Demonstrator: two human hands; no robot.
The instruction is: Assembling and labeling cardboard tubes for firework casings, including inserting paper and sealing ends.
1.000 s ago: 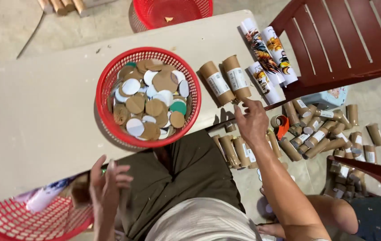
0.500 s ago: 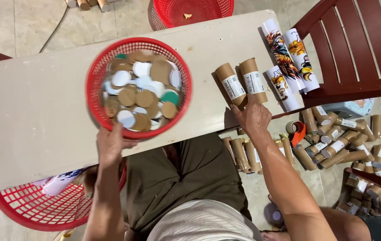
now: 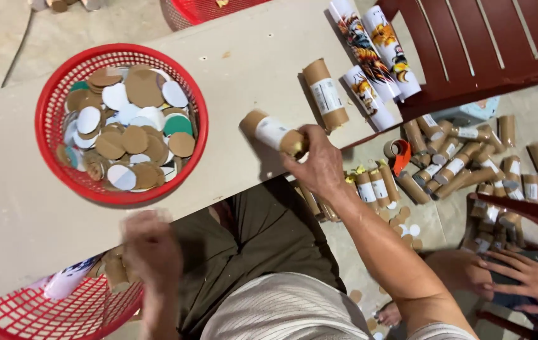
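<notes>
My right hand (image 3: 320, 169) grips a brown cardboard tube (image 3: 268, 129) with a white label, holding it by one end, tilted just over the pale table (image 3: 250, 44). A second labelled tube (image 3: 326, 94) lies on the table just right of it. My left hand (image 3: 149, 249) is motion-blurred at the table's near edge, below a round red basket (image 3: 47, 107) filled with brown, white and green card discs (image 3: 133, 138). Whether its fingers hold anything is unclear.
Three printed white tubes (image 3: 370, 56) lie at the table's right end by a dark red chair (image 3: 489, 44). Several brown tubes (image 3: 458, 157) litter the floor. A red basket (image 3: 29, 311) sits low left, another (image 3: 200, 9) at the top. Another person's hand (image 3: 533, 280) rests low right.
My right hand has picked one of the two brown tubes off the table. My left hand has drawn back from the disc basket toward my body.
</notes>
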